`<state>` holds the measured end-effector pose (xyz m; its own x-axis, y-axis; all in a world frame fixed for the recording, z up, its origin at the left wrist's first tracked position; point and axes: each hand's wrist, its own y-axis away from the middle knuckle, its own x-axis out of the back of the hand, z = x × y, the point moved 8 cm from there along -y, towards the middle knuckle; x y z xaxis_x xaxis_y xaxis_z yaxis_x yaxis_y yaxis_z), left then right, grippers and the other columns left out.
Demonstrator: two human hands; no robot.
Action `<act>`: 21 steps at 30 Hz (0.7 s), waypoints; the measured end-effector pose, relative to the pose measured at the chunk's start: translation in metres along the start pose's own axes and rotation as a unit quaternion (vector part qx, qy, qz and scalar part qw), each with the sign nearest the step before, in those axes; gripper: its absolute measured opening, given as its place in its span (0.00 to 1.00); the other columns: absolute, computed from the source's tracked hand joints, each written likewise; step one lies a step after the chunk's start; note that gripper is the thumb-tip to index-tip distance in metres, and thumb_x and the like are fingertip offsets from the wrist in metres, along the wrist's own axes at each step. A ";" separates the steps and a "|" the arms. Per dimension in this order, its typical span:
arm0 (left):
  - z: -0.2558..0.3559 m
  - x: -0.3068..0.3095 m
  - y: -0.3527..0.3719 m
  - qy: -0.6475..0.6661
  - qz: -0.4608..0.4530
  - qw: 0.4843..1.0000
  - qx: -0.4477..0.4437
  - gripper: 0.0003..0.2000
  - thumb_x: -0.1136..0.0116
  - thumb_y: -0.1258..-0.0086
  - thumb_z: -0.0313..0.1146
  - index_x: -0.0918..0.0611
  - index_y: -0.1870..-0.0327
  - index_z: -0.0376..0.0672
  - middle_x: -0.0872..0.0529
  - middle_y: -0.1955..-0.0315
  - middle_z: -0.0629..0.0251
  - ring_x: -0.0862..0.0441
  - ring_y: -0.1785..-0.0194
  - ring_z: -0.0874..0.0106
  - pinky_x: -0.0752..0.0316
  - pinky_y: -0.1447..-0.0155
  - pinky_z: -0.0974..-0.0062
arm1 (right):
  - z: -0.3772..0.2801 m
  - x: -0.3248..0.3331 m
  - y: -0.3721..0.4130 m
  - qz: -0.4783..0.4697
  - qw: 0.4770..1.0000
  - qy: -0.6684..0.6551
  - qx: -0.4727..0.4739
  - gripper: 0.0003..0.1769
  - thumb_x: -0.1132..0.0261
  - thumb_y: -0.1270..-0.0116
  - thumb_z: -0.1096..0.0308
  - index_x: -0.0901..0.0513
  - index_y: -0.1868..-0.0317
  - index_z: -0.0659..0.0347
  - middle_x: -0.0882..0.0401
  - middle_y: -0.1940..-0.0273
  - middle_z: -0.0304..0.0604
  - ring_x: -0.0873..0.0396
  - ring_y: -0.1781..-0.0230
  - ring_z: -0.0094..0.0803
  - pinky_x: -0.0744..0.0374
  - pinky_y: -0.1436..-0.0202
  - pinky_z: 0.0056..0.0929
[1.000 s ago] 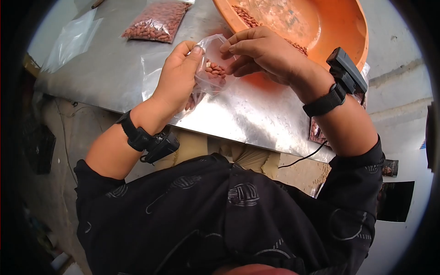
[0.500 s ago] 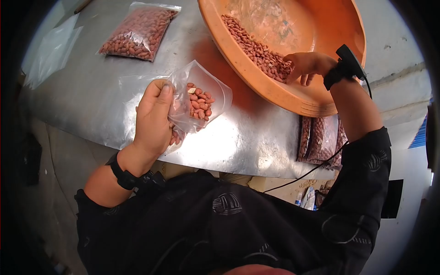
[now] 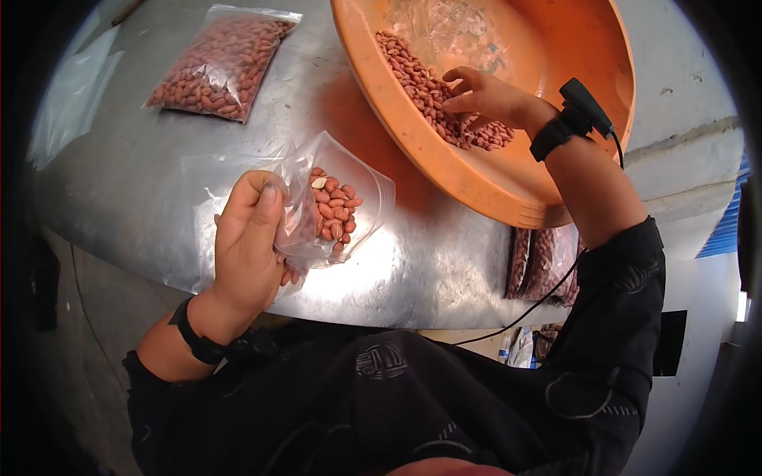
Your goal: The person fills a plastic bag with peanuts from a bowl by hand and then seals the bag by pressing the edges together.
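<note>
My left hand (image 3: 248, 238) is closed around the edge of a clear plastic bag (image 3: 373, 198), its thumb pressed against the film. The bag's mouth gapes toward the right, and a small amount of red-skinned peanuts (image 3: 335, 210) shows inside. My right hand (image 3: 492, 101) is inside a large orange basin (image 3: 444, 178), with its fingers apart at a heap of loose peanuts (image 3: 417, 83). Some fingertips dip toward the heap, and I see nothing gripped between them. The heap lies along the basin's left inner wall.
A filled peanut bag (image 3: 226, 63) lies at the upper left of the metal table (image 3: 429, 270). Flat clear bags (image 3: 75, 103) are at the far left. More filled bags (image 3: 548, 262) sit below the basin. A black cable (image 3: 524, 311) runs past the table's front edge.
My right hand has moved left and up along the peanut heap, and its fingers have spread. My left hand still holds the bag. The whole view has shifted slightly.
</note>
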<state>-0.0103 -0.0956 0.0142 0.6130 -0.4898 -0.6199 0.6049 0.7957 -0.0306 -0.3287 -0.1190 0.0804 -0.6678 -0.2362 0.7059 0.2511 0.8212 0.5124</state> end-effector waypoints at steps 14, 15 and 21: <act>0.001 -0.001 0.001 0.000 -0.008 1.000 0.014 0.09 0.61 0.25 0.39 0.31 0.58 0.44 0.26 0.76 0.70 0.34 0.85 0.86 0.39 0.86 0.87 | -0.003 -0.037 -0.009 0.094 0.936 0.327 0.086 0.26 0.46 0.34 0.57 0.36 0.37 0.55 0.39 0.42 0.62 0.33 0.44 0.55 0.32 0.41 0.39; -0.001 0.001 0.000 -0.008 -0.020 1.000 0.012 0.09 0.62 0.25 0.39 0.32 0.57 0.44 0.24 0.74 0.68 0.32 0.85 0.83 0.36 0.86 0.85 | -0.001 -0.037 -0.012 0.100 0.936 0.327 0.082 0.25 0.45 0.35 0.59 0.34 0.39 0.57 0.38 0.44 0.62 0.32 0.46 0.54 0.31 0.42 0.39; 0.000 0.002 -0.002 -0.034 -0.028 0.999 0.002 0.09 0.62 0.25 0.40 0.33 0.56 0.45 0.24 0.74 0.66 0.30 0.85 0.80 0.34 0.87 0.83 | -0.001 -0.029 -0.009 0.080 0.971 0.217 0.062 0.17 0.40 0.41 0.66 0.25 0.52 0.65 0.23 0.65 0.54 0.22 0.61 0.42 0.24 0.56 0.35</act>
<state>-0.0104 -0.0978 0.0127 0.6110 -0.5578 -0.5618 0.6421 0.7643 -0.0605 -0.3107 -0.1206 0.0558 -0.2624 -0.2742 0.9252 0.2225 0.9158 0.3345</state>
